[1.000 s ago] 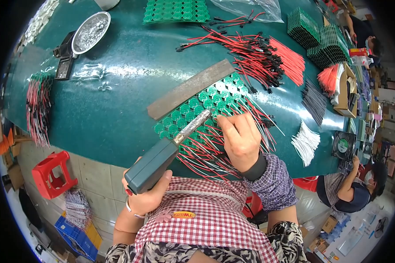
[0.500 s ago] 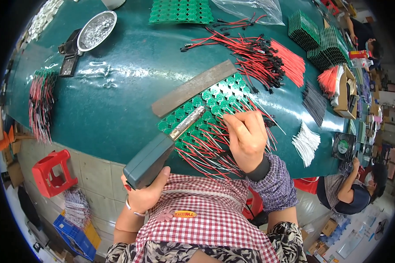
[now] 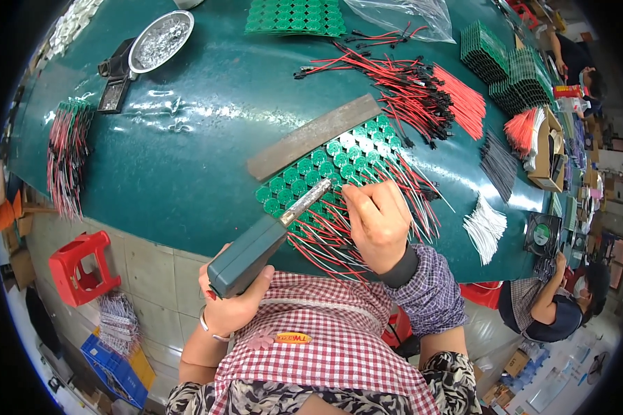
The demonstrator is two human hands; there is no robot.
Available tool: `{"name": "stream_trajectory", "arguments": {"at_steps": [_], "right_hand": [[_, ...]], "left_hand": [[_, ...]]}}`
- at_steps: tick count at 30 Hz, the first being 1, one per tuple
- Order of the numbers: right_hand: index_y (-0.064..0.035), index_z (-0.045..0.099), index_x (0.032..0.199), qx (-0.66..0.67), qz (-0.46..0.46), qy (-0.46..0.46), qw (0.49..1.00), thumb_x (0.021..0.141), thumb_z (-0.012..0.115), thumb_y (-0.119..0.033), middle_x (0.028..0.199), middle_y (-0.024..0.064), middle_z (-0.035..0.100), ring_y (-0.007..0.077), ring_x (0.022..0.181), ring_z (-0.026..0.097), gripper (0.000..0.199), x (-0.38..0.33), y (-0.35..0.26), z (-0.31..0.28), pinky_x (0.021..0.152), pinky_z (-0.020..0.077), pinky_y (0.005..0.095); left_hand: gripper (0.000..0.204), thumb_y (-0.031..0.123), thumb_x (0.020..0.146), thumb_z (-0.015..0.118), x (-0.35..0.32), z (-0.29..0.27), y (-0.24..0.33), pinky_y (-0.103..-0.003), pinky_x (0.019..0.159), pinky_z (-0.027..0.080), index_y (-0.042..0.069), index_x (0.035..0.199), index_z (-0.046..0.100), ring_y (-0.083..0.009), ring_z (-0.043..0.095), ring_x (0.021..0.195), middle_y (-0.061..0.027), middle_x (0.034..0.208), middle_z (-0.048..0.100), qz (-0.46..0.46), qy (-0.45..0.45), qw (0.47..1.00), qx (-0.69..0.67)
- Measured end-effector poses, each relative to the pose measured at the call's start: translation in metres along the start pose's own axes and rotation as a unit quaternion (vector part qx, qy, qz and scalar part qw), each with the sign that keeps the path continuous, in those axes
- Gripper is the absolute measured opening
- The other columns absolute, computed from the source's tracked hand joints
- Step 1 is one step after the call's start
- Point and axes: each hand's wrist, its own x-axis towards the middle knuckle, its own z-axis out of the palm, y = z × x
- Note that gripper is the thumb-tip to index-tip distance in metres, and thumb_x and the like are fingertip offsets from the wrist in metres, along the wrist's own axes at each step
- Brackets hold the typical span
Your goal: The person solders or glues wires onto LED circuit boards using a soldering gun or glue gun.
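My left hand (image 3: 237, 308) is wrapped round the dark green body of a soldering gun (image 3: 250, 250). Its metal barrel points up and right, with the tip over a panel of round green circuit boards (image 3: 275, 200). Just right of that tip, my right hand (image 3: 382, 232) pinches what looks like a thin wire; the fingers mostly hide it. Red and white wires (image 3: 329, 242) fan out from the panel's near side, some running under my right hand. A flat grey-brown bar (image 3: 315, 138) lies along the panel's far edge.
Beyond the panel lie black-and-red connector leads (image 3: 412, 90) and red wires (image 3: 464, 100). White wires (image 3: 484, 229) and dark wires (image 3: 498, 166) lie to the right. A metal bowl (image 3: 160, 41) stands far left, and wired boards (image 3: 69, 159) hang near the left table edge. A co-worker (image 3: 554, 301) sits at right.
My right hand has shifted left across the panel, closer to the soldering gun's tip. The tip has come slightly nearer to me over the boards. The whole view has shifted a little.
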Motion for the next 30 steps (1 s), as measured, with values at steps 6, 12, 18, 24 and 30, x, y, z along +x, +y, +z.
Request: {"name": "stream_trajectory", "arguments": {"at_steps": [6,12,18,24,30], "right_hand": [[-0.0011,0.067,0.092,-0.005,-0.008,0.0,1.0,0.069,0.075,0.009,0.076,0.008,0.057,0.0241,0.068,0.055,0.027,0.0,0.001,0.002,0.058,0.045,0.0343],[-0.0008,0.066,0.091,-0.016,-0.012,-0.005,1.0,0.069,0.075,0.008,0.076,0.008,0.057,0.0243,0.068,0.055,0.025,0.001,-0.001,0.001,0.058,0.045,0.0348],[-0.0006,0.066,0.092,-0.018,-0.015,-0.005,1.0,0.069,0.074,0.009,0.077,0.0081,0.056,0.0243,0.069,0.055,0.026,-0.001,0.0,0.003,0.058,0.0453,0.035],[0.0006,0.065,0.096,-0.021,-0.019,-0.021,0.999,0.072,0.067,0.004,0.082,0.0089,0.056,0.0257,0.075,0.054,0.025,-0.001,-0.001,0.001,0.064,0.0477,0.035],[0.0018,0.064,0.095,-0.031,-0.02,-0.027,0.999,0.073,0.064,0.001,0.084,0.0097,0.056,0.0262,0.076,0.054,0.022,-0.003,0.0,-0.001,0.066,0.0472,0.035]], "left_hand": [[0.017,-0.002,0.073,0.074,0.001,0.001,0.0,-0.026,0.057,0.046,-0.003,0.089,0.068,-0.0147,0.06,0.064,-0.0082,0.08,0.065,0.01,-0.02,1.0,-0.001],[0.016,0.0,0.072,0.073,-0.003,-0.004,0.001,-0.029,0.055,0.047,-0.002,0.088,0.069,-0.0219,0.059,0.059,-0.0111,0.078,0.063,0.019,-0.048,0.997,0.059],[0.02,0.001,0.071,0.073,-0.012,-0.004,-0.003,-0.031,0.058,0.051,-0.003,0.091,0.069,-0.025,0.064,0.063,-0.014,0.079,0.067,0.038,-0.001,0.997,0.064],[0.022,0.002,0.073,0.075,-0.016,-0.003,-0.004,-0.03,0.058,0.051,-0.002,0.095,0.07,-0.0212,0.065,0.064,-0.0134,0.083,0.069,0.024,0.015,0.999,0.039],[0.035,-0.004,0.081,0.071,-0.021,-0.004,-0.015,-0.025,0.061,0.049,-0.003,0.116,0.064,-0.0108,0.06,0.071,-0.0076,0.098,0.067,0.021,-0.006,1.0,-0.001]]}}
